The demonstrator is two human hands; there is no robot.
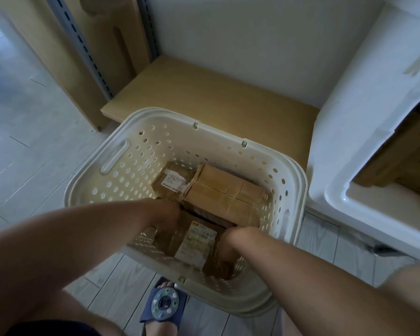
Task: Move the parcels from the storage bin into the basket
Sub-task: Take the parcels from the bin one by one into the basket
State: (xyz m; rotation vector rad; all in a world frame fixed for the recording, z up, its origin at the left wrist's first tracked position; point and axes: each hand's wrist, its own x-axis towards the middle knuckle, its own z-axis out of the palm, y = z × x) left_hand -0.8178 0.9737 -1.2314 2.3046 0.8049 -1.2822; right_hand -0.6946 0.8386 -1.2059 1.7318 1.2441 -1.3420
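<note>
**Both hands low in the basket, setting a parcel down**

Head view: the cream perforated plastic basket (pixel 289 180) stood on the pale floor, in front of a low wooden shelf (pixel 204 93). The white storage bin (pixel 349 132) sat just beside it to the right, with brown cardboard still showing inside, so more parcels probably remained to be moved.

A brown cardboard parcel with a white label (pixel 197 241) lay near the basket's front wall. Its long axis ran away from the person, and it sat between the two hands. The left hand (pixel 166 223) was at its left edge and the right hand (pixel 229 243) at its right edge, both equally near. Fingers appeared curled down around the sides, gripping it, though the fingertips were hidden.

Behind it lay two more taped brown parcels (pixel 218 190), touching each other. Letting go looked like the next step.
</note>
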